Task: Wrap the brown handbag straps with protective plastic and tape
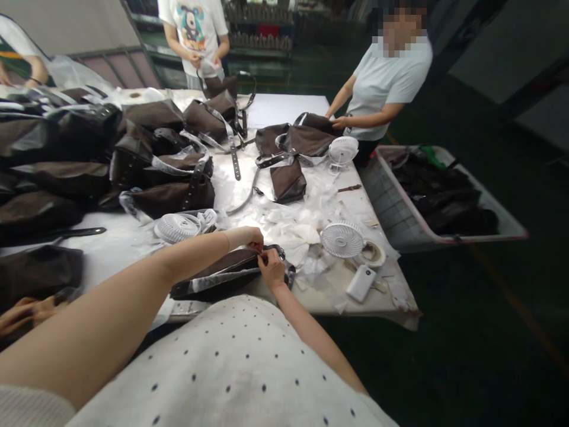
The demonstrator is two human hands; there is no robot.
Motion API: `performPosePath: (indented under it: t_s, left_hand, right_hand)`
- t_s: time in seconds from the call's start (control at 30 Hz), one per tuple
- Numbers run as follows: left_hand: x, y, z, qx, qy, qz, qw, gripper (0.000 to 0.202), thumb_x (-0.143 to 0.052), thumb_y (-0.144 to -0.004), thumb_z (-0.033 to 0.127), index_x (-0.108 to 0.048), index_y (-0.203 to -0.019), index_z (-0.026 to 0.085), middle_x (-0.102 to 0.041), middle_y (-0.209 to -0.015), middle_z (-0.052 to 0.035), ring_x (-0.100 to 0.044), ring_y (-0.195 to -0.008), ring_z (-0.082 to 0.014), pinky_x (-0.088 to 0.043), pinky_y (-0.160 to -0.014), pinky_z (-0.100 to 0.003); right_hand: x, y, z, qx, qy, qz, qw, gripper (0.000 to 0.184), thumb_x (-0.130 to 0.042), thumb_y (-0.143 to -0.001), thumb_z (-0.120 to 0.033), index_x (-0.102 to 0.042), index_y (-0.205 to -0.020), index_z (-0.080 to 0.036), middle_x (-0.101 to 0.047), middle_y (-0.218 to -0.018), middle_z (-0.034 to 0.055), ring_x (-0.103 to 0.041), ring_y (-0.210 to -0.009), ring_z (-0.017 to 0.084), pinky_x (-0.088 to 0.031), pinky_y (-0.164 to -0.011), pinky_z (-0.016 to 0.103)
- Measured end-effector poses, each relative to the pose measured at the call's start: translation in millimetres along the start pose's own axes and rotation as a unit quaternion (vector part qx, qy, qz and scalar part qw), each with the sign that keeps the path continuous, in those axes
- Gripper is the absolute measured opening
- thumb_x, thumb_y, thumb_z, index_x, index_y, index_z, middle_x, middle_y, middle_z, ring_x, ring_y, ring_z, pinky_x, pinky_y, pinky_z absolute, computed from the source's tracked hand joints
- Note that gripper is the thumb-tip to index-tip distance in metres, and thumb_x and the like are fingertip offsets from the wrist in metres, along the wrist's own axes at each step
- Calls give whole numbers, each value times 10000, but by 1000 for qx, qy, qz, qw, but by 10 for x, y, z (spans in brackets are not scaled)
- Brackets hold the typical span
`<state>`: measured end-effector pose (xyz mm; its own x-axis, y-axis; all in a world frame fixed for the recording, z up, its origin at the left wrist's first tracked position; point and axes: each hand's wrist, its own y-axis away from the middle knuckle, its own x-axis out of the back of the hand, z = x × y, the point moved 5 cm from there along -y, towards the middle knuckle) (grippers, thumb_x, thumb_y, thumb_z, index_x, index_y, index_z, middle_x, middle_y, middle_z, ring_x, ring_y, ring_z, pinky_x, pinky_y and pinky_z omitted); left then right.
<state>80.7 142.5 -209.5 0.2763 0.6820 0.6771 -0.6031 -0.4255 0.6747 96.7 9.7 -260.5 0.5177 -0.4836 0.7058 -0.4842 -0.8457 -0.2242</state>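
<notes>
- Landmark: the long white worktable (284, 110), viewed from my end.
- Around it: dark green glossy floor (462, 356); a yellow floor line (511, 302) runs to its right.
- Behind it: metal shelving (260, 26), dimly lit.
- Far left of it: a metal railing (118, 65) before a pale wall (66, 24).
- Right of it: a white plastic crate (444, 240), with pale wall panels (484, 47) beyond.
- Light: subdued, with a soft sheen on the floor.

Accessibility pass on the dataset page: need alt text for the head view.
Seen from the wearer's head, a left hand and right hand pinch the edge of a dark brown bag on a white table, among more brown bags, small white fans and white wrapping scraps. A co-worker and another stand opposite, beside a bin.
</notes>
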Motion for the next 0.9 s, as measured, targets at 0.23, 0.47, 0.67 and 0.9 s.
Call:
performPosePath:
  t_s: [0.23,0.47,0.67,0.9]
  left_hand:
    - [-176,41,21,18,-32,65,997,201,-645,-833,275,-605,-737,104,-601,-705,19,-561,-663,-119,-484,-639,-267]
    - [-332,142,-38,-62,-13,122,990,64,-648,-729,128,-655,-760,73,-614,-668,-9,-523,-686,-127,-398,-645,-239]
    - [-383,257,-133,-147,-4,122,982,121,-571,-764,163,-669,-827,129,-671,-792,-24,-576,-753,-143,-431,-721,-234]
    - [-487,400,-232,-205,13,141,968,194,-492,-841,196,-553,-1014,134,-662,-1014,-88,-603,-915,-187,-450,-819,-276]
  right_hand:
    - [123,14,22,13,27,-13,999,165,-503,-916,-297,-598,-847,-180,-625,-906,63,-585,-799,183,-397,-675,282]
    - [228,-146,92,70,21,-77,994,150,-543,-903,-313,-615,-856,-190,-644,-879,60,-556,-840,197,-379,-747,309]
    - [259,-450,86,144,-11,-170,975,44,-639,-822,-216,-632,-786,-191,-655,-886,49,-531,-903,204,-376,-807,328]
    - [73,-707,202,86,-183,-304,931,65,-708,-698,-176,-649,-722,-192,-652,-808,-3,-554,-873,158,-411,-883,312]
